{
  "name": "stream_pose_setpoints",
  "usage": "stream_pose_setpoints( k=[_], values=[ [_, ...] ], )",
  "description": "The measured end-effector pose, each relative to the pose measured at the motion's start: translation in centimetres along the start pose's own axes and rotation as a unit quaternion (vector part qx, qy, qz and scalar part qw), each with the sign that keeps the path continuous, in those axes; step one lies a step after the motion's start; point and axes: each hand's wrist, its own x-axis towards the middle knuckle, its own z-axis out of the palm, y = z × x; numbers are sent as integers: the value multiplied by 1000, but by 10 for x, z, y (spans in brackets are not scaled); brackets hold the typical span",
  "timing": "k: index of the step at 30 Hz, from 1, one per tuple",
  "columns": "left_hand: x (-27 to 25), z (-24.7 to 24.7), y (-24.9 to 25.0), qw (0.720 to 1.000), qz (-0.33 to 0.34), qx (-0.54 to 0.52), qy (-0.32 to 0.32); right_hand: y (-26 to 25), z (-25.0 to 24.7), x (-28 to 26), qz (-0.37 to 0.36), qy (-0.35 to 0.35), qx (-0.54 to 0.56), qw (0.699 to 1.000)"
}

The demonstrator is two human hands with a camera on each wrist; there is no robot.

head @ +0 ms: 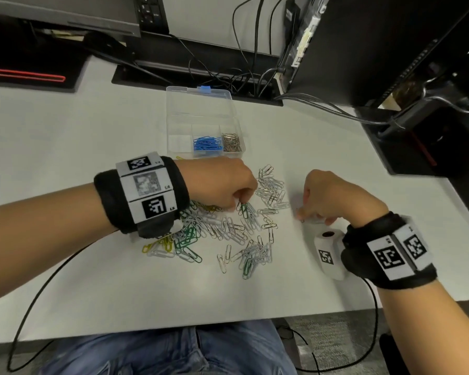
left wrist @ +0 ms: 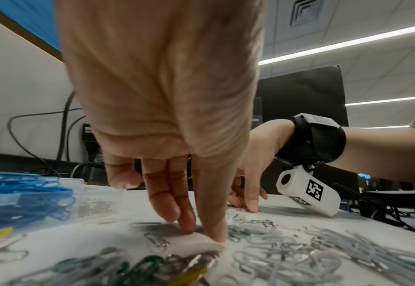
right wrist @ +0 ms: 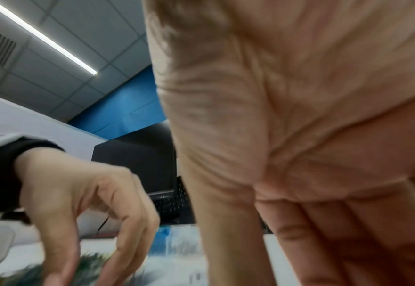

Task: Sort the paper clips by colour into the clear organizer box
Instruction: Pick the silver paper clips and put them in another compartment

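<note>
Reaching into the loose paper clips (head: 228, 228) on the desk (head: 65, 136), the left hand (head: 222, 185) pinches fingertips together on a green one while the right hand (head: 333, 196) curls fingers down nearby, grip unclear, just short of the organizer box (head: 171, 123).

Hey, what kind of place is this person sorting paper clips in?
Most likely an office workstation: a white desk with a monitor at its back edge, a tangle of cables running to a dark computer tower, and panelled ceiling with strip lights overhead.
</note>
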Motion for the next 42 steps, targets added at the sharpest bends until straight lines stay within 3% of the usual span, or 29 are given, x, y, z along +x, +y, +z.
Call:
stream_pose_setpoints(
  k=[9, 14, 17, 20, 23, 32, 36, 39, 42],
  values=[
    [2, -2, -6, 1000, 0, 23, 1, -18, 8, 2, -68, -2, -12, 998],
    [1, -1, -4, 1000, 19, 21, 14, -9, -2, -4, -78, 50, -11, 996],
    [4, 1, -2, 998, 30, 63, -2, 3, 0, -11, -82, 26, -36, 996],
    [3, 0, -6, 997, 14, 78, 15, 5, 10, -17, -107, -5, -24, 994],
    [0, -3, -11, 995, -16, 93, 31, 2, 13, -16, -130, 14, -28, 991],
    [6, 0, 7, 995, -74, 24, 56, -5, 7, -2, -134, -18, -42, 990],
    [14, 2, 9, 992, -99, 56, 53, -19, -6, 5, -188, 80, -17, 979],
    [16, 1, 8, 993, -101, 51, 38, -39, -22, 13, -239, 194, 28, 951],
    [11, 1, 6, 994, -94, 28, 53, -63, -33, 25, -277, 240, 78, 927]
  ],
)
